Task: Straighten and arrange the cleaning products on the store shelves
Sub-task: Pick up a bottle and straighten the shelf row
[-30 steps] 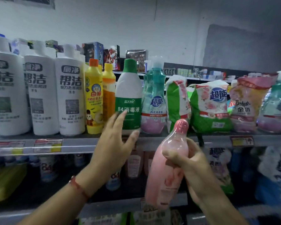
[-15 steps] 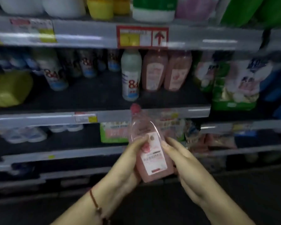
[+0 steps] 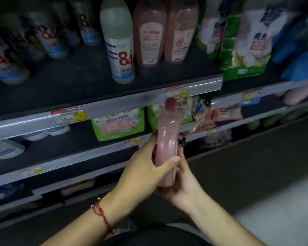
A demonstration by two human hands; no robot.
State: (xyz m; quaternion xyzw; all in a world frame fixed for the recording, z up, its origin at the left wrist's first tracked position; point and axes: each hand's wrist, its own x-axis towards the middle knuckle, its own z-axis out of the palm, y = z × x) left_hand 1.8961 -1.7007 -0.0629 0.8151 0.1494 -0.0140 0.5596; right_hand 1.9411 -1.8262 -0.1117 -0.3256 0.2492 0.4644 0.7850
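The pink bottle (image 3: pixel 167 150) stands upright at the centre of view, held in front of the shelves. The left hand (image 3: pixel 146 172) wraps it with thumb across the front; the right hand (image 3: pixel 180 181) cups its base. It probably belongs beside the two matching pink bottles (image 3: pixel 165 31) at twelve o'clock, label turned outward, right of the 84 disinfectant (image 3: pixel 119 41). Grey shelf edges (image 3: pixel 114 105) carry price tags (image 3: pixel 68 115).

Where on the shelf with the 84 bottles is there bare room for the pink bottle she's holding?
Bare dark shelf lies left of the front 84 bottle, ahead of the back-row 84 bottles. Rightward, two pink bottles and green bags crowd it.
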